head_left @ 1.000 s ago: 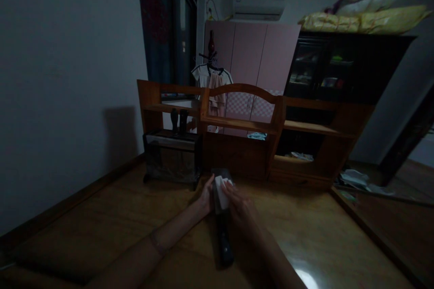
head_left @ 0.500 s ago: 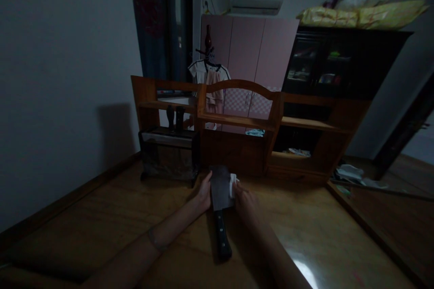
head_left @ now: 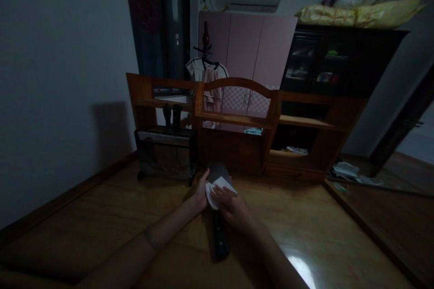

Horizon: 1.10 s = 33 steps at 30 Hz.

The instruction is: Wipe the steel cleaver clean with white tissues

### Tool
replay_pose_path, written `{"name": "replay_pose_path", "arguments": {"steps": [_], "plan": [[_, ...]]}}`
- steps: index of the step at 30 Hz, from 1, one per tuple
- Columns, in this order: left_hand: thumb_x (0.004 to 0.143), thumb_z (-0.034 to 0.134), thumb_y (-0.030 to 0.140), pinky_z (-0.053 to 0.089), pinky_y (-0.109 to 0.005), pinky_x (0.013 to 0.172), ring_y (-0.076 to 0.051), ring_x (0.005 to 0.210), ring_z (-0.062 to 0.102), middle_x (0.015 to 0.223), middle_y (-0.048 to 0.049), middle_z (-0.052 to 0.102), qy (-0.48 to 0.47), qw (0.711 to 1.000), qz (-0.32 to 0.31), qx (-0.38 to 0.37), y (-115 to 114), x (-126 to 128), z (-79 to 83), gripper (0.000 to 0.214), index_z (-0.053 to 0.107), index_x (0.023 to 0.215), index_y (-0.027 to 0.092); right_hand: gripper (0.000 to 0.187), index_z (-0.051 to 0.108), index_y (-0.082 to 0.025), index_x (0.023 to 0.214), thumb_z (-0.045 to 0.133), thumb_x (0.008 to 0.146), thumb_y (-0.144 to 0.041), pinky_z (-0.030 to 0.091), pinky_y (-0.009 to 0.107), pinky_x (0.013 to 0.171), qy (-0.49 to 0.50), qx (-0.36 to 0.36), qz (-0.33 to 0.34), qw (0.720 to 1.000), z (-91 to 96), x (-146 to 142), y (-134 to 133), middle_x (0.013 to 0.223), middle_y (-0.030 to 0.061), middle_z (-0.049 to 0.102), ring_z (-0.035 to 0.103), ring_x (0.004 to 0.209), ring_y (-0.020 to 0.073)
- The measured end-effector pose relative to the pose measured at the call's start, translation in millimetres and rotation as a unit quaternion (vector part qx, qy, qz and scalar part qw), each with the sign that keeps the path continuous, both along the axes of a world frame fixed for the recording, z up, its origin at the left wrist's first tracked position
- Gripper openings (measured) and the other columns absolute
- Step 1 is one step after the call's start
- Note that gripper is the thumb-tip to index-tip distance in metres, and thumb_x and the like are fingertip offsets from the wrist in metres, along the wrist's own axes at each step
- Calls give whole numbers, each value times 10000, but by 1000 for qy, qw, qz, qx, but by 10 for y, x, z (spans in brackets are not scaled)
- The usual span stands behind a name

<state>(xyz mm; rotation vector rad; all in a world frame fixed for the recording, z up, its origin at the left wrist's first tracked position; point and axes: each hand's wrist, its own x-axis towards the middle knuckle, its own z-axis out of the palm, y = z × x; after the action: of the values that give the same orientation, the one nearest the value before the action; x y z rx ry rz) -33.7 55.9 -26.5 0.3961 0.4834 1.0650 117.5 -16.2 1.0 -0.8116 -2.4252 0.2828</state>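
Note:
A cleaver [head_left: 218,171] with a broad dark blade and a black riveted handle points away from me, the handle [head_left: 221,239] towards me. My left hand [head_left: 201,192] grips the blade by its left side, thumb along the edge, with the other fingers hidden beneath it. Over the middle of the blade lies a white tissue [head_left: 222,183], folded and partly crumpled. My right hand [head_left: 233,205] holds it there, fingers stretched across it and pressed onto the blade. Part of the tissue is covered by those fingers.
Behind the blade stands a wooden shelf unit [head_left: 233,119]. At left, a knife block [head_left: 166,153] with clear sides holds two black-handled tools [head_left: 176,117]. The wooden surface [head_left: 291,216] has a raised edge [head_left: 359,221] at right; a white wall [head_left: 68,76] borders the left.
My right hand has moved left with the tissue, from the blade's right edge onto its middle, and its fingers have flattened. My left hand still grips the blade. The view has shifted slightly.

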Motion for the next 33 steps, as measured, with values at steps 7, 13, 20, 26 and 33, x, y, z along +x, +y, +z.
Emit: {"name": "replay_pose_path", "arguments": {"steps": [7, 13, 20, 26, 33], "plan": [[883, 464, 564, 504, -411, 872, -309, 927, 691, 942, -171, 733, 16, 1000, -8, 22, -91, 8, 81, 575, 647, 1089, 60, 508, 506, -212, 1352, 428, 867, -81, 317, 391, 1127, 13, 8, -98, 995, -87, 130, 191, 1431, 60, 458, 373, 1352, 195], [902, 488, 507, 443, -382, 976, -297, 1037, 654, 1077, -142, 711, -12, 996, -40, 79, -190, 103, 176, 537, 611, 1208, 83, 537, 463, -189, 1385, 374, 873, -56, 366, 402, 1104, 70, 46, -249, 965, -38, 266, 213, 1454, 85, 422, 381, 1350, 211], [954, 420, 424, 455, -328, 965, -245, 987, 671, 1011, -123, 724, -14, 997, 4, 77, -165, 158, 91, 463, 614, 1190, 77, 623, 346, -248, 1450, 428, 852, -94, 277, 456, 1150, 51, 97, -95, 989, 138, 116, 0, 1492, 38, 369, 290, 1398, 197], [919, 431, 542, 479, -347, 921, -259, 945, 680, 985, -136, 722, -16, 997, -21, 79, -143, 147, 63, 561, 618, 1175, 79, 600, 384, -246, 1431, 435, 852, -96, 269, 446, 1147, 23, 65, -68, 995, 76, 23, 41, 1446, 45, 445, 321, 1384, 179], [920, 420, 551, 446, -354, 959, -291, 1044, 647, 1053, -126, 718, 17, 993, -78, 91, -286, 142, 232, 571, 605, 1233, 110, 494, 466, -202, 1383, 410, 897, -127, 331, 434, 1122, 70, 55, -201, 975, -65, 222, 219, 1448, 80, 436, 347, 1370, 211]]}}
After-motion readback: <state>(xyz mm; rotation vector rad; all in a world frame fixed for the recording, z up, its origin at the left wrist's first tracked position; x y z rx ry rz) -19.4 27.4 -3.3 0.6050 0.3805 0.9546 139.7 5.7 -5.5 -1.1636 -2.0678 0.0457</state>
